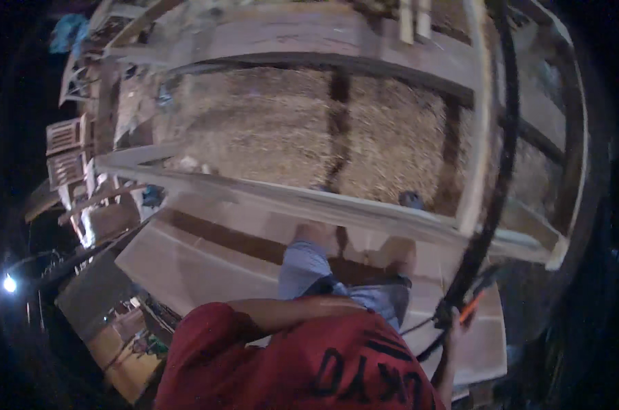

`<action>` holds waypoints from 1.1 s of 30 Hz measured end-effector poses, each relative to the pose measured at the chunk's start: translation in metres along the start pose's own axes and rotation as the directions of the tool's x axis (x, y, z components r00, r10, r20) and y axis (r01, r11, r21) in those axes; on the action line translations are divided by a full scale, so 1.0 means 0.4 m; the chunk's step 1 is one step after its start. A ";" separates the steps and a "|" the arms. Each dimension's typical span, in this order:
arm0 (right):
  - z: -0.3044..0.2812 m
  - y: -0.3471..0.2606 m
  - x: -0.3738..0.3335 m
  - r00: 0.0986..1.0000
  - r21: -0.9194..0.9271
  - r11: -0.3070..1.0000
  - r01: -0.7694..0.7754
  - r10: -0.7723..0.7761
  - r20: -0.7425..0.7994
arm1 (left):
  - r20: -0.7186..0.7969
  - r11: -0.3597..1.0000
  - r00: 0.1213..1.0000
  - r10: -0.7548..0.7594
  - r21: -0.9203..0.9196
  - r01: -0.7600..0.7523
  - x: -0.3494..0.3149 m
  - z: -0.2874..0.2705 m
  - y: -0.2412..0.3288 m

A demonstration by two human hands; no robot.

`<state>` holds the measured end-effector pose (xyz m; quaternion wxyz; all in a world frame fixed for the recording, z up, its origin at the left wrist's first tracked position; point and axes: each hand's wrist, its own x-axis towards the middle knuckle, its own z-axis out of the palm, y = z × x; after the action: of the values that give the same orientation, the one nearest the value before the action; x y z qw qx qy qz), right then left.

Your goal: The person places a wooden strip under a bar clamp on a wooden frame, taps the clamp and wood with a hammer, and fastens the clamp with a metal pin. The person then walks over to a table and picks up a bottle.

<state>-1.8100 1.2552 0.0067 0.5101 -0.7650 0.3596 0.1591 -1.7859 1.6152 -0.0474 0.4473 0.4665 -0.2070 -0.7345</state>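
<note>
My right hand is at the right, its fingers closed around a blurred orange-and-black tool whose exact kind I cannot make out. A long dark bar or thick cord runs from there up to the top edge. My left forearm lies bent across my red shirt, and my left hand is at my waist; its fingers do not show clearly. Below me a wide pale wooden board stretches to both sides. Just beyond it runs a long wooden rail.
Wood shavings cover the ground beyond the rail. A thick timber beam crosses farther off, and an upright post rises at the right. Slatted wooden pieces stand at the left, above a bright lamp.
</note>
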 end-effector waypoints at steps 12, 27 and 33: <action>0.201 -0.226 0.033 0.845 -0.230 0.839 0.494 -0.525 -0.101 | -0.795 0.786 0.448 -0.409 -0.556 -0.270 -0.655 0.250 -0.411; 1.129 -0.640 -0.335 0.563 -0.329 0.798 0.506 -0.016 0.826 | -0.634 0.152 0.042 -0.772 -0.249 -0.957 -0.719 0.703 -0.598; 1.495 -0.766 -0.503 0.352 -0.407 0.591 0.697 0.214 0.911 | -0.556 0.208 0.124 -0.822 -0.496 -0.843 -0.862 0.766 -0.722</action>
<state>-1.6571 1.9360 0.0772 0.2628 -0.7297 -0.2200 0.5917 -2.1297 2.0221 0.0633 0.6224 0.3922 0.6675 -0.1153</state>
